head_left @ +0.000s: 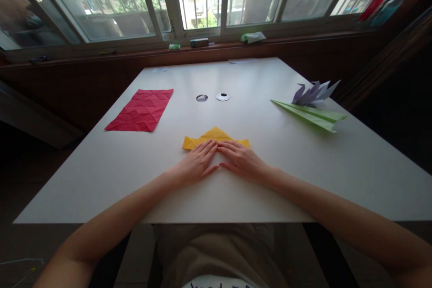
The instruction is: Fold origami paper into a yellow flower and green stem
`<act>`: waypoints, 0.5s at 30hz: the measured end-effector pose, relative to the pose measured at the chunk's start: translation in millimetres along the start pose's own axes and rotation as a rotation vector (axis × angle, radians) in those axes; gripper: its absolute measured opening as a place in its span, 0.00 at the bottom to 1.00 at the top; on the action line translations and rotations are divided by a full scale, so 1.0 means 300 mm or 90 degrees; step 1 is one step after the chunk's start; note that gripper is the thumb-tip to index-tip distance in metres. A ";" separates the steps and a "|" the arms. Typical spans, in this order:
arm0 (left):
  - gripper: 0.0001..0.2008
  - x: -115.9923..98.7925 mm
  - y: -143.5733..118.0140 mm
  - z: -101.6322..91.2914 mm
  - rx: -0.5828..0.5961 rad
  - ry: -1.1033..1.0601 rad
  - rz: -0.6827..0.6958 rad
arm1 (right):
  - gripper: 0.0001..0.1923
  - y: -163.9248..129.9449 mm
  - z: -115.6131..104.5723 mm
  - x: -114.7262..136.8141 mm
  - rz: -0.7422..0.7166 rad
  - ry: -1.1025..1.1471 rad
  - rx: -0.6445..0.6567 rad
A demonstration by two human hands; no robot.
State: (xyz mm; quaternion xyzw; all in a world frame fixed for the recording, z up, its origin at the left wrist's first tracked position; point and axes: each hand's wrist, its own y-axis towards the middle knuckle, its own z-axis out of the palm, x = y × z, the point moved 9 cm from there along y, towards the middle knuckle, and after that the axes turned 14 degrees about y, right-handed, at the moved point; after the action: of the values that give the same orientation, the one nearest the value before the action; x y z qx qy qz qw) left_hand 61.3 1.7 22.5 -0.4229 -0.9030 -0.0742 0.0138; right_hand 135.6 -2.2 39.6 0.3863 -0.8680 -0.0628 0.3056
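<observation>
We see both hands laid flat, palms down, on a folded yellow paper [216, 137] at the near middle of the white table [256, 189]. The left hand [197, 164] and the right hand [241, 159] sit side by side with fingers stretched out and fingertips meeting over the paper's near edge; neither grips anything, they only press on the sheet. The yellow paper shows a pointed peak in the middle and 2 flat wings to either side, its far part clear of the fingers. To the left, well apart, lies a creased red paper sheet [141, 110], flat on the table. To the right, near the table's edge, we see a green paper plane [312, 116] with a purple origami crane [312, 93] just behind it. Farther back in the middle are 2 small round items [212, 97], too small for us to identify.
</observation>
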 end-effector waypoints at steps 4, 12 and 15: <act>0.33 0.005 -0.004 0.034 0.069 0.007 -0.023 | 0.29 -0.003 0.027 -0.008 0.005 -0.018 0.036; 0.36 0.079 -0.018 0.051 0.142 0.027 -0.140 | 0.33 -0.008 0.033 -0.047 0.089 -0.076 0.058; 0.35 0.104 -0.029 0.049 0.150 0.051 -0.191 | 0.35 -0.013 0.034 -0.060 0.132 -0.095 0.063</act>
State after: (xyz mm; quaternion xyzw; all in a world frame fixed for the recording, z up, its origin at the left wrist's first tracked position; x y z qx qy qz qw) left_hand 35.4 22.1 9.6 -0.2754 -0.9572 0.0144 0.0879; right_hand 141.5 6.7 21.3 0.3033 -0.9257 -0.0164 0.2255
